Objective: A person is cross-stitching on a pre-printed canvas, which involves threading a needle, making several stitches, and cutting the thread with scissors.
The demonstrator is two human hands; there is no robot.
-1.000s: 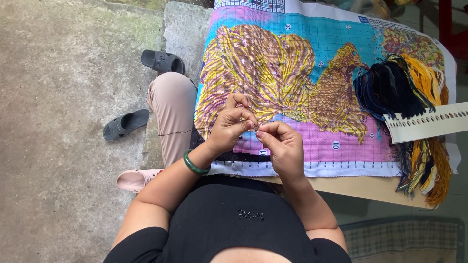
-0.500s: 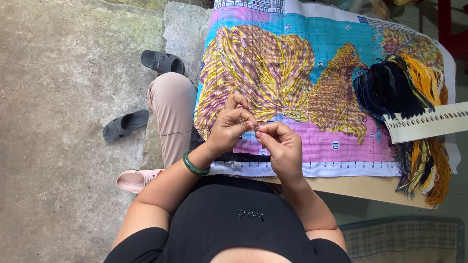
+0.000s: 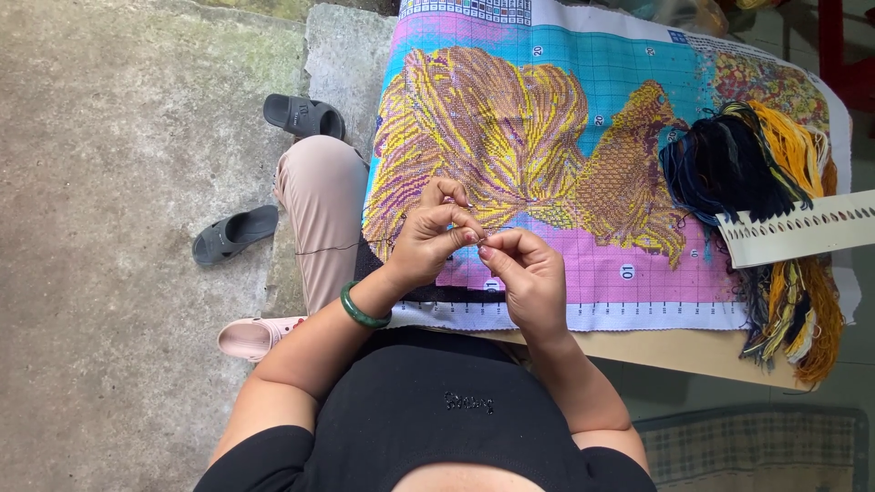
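Head view, looking straight down. Both hands meet at centre frame, just above the lower edge of a cross-stitch canvas (image 3: 565, 137) spread on the worktop (image 3: 693, 351).

Left hand (image 3: 428, 241): fingers curled, thumb and forefinger tips pinched together at about centre frame. A green bangle (image 3: 362, 310) sits on that wrist.

Right hand (image 3: 529, 273): fingers also curled in, thumb and forefinger pressed tip to tip, facing the left hand's pinch. The two pinches are almost touching.

Between the fingertips something very small is held, likely a needle or a thread end; too fine to tell which, or which hand has it. A thin dark thread (image 3: 324, 249) runs from under the left hand leftward across the knee in beige trousers (image 3: 324, 205).

Canvas: printed grid, yellow and purple fish-like figure on a turquoise upper field and a pink lower band; hands lie over the pink band and the dark stitched strip at the canvas's lower left.

Right of frame: bundle of floss skeins (image 3: 756, 155), navy, yellow and orange, lying on the canvas, well apart from the hands; a white punched thread-organiser card (image 3: 802, 228) lies across them.

Left of frame, on the concrete floor (image 3: 109, 228): two dark slippers (image 3: 303, 116), and a pink slipper (image 3: 251, 337) on the person's foot.
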